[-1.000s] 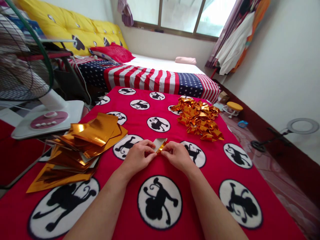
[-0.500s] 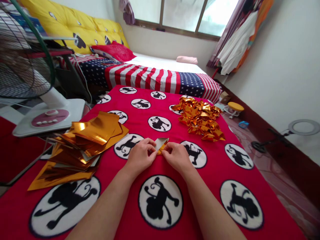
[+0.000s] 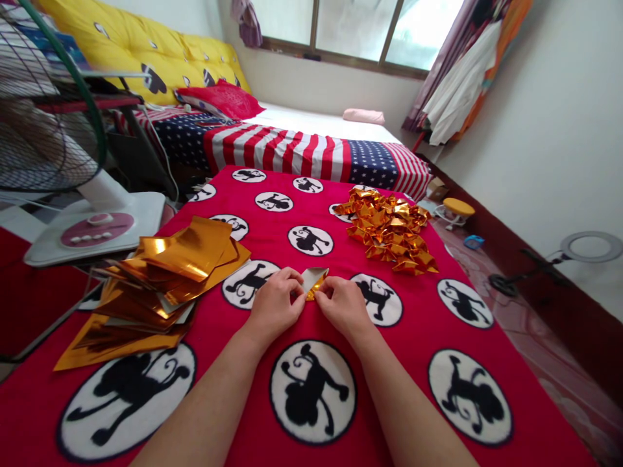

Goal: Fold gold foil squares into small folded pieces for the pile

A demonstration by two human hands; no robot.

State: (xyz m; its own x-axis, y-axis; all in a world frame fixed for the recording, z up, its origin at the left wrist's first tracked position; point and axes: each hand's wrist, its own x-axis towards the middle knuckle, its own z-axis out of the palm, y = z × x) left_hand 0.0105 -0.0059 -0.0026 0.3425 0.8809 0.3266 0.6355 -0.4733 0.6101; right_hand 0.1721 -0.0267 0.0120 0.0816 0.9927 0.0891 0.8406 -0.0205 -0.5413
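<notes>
Fingertips [image 3: 295,286] of left hand [image 3: 274,305] closed on left side of paper [image 3: 314,279], fingers curled, knuckles up. Right hand [image 3: 343,303] opposite, thumb and index pinched on lower right edge of same paper, other fingers tucked in. Only a narrow gap between the two hands, paper bridging it. Forearms bare, reaching in over cloth [image 3: 253,243] from near side.

Paper at middle of cloth, small, partly folded: pale underside toward far end, strip of gold by right fingertips. Exact folds too small and too covered to tell.

Cloth red, with white round patches, black monkey figure on each. To left of left hand, stack [image 3: 187,256] of flat gold sheets, loose and fanned, pale backs at some edges, well apart from paper. Beyond right hand, to the right, pile [image 3: 389,227] of folded gold pieces, heaped, points turned many ways.

Beyond stack, at left, fan [image 3: 100,227]: white base, pink panel, round guard cut off by border of view. Past far end of cloth, bed [image 3: 287,150] draped in stars and stripes; on it, red pillow [image 3: 224,100] at left, pink roll [image 3: 364,117] toward right. Window [image 3: 350,29] above. At right, clothes [image 3: 464,84] hanging near wall; lower down, yellow stool [image 3: 457,207] and ring light [image 3: 591,248].
</notes>
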